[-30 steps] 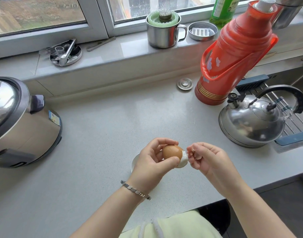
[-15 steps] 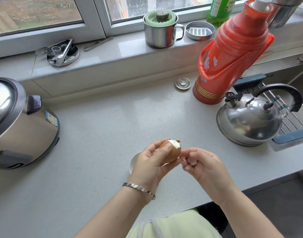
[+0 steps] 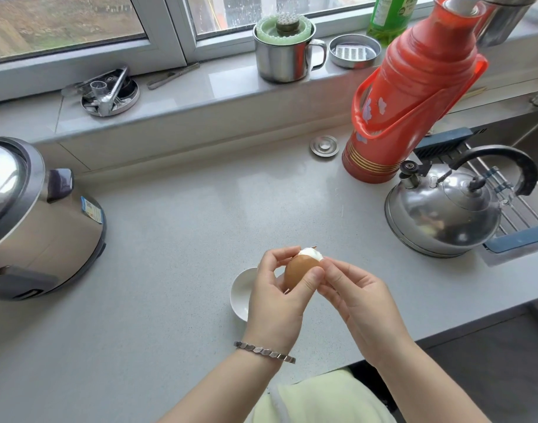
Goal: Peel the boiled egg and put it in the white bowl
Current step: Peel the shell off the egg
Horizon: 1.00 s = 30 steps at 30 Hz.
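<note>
Since a second ago egg (image 3: 301,267) turned peeled end up, right hand (image 3: 356,303) back at the tip. Left hand (image 3: 277,297) grips egg above bowl (image 3: 241,293) on bench (image 3: 176,239); right hand pinches at shell edge by the white cap. Best bet: lift small flakes, roll egg, keep squeeze light, drop bits clear of bowl. Egg mostly brown shell, white bare only on top
</note>
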Tool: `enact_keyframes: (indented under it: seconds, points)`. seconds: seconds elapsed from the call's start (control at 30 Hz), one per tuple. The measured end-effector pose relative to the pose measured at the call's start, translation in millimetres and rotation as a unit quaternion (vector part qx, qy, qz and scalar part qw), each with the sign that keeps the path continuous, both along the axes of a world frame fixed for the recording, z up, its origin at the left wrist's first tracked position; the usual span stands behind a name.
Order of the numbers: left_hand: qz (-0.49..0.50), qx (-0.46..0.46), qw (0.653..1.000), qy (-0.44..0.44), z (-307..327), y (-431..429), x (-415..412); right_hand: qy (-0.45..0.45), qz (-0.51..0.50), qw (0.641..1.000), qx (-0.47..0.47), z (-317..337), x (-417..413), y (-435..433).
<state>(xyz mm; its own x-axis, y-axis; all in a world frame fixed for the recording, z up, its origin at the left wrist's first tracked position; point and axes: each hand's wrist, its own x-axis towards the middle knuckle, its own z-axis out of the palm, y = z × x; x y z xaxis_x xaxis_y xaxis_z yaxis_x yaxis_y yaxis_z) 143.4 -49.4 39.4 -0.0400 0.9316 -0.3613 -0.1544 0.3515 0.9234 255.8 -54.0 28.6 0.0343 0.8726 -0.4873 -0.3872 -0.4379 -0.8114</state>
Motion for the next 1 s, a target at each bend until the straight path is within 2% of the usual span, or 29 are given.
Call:
enact_keyframes:
  seconds: [0.2, 0.33, 0.47, 0.57, 0.67, 0.9, 1.0]
  points:
    - [0.004, 0.020, 0.999, 0.042, 0, -1, 5, -0.043, -0.046, 0.998, 0.012, -4, -5, -4]
    - [0.002, 0.009, 1.000, 0.016, -1, -2, 7, -0.102, -0.061, 0.992, 0.028, -3, -4, -5]
    - [0.008, -0.034, 0.998, -0.043, -2, -1, 6, -0.122, -0.058, 0.990, 0.035, -2, -2, -3]
    - [0.040, -0.088, 0.987, -0.127, -2, 3, 4, -0.091, -0.056, 0.994, 0.016, -4, 0, -2]
    - [0.058, -0.124, 0.974, -0.181, -1, 6, 1, 0.003, -0.060, 0.998, -0.023, -2, 3, -1]
    - [0.033, -0.115, 0.984, -0.135, -3, 5, -1, 0.042, -0.035, 0.996, -0.064, 3, 9, 1]
    - [0.042, -0.116, 0.986, -0.115, -3, 4, 2, 0.059, -0.027, 0.997, -0.048, 3, 8, 0]
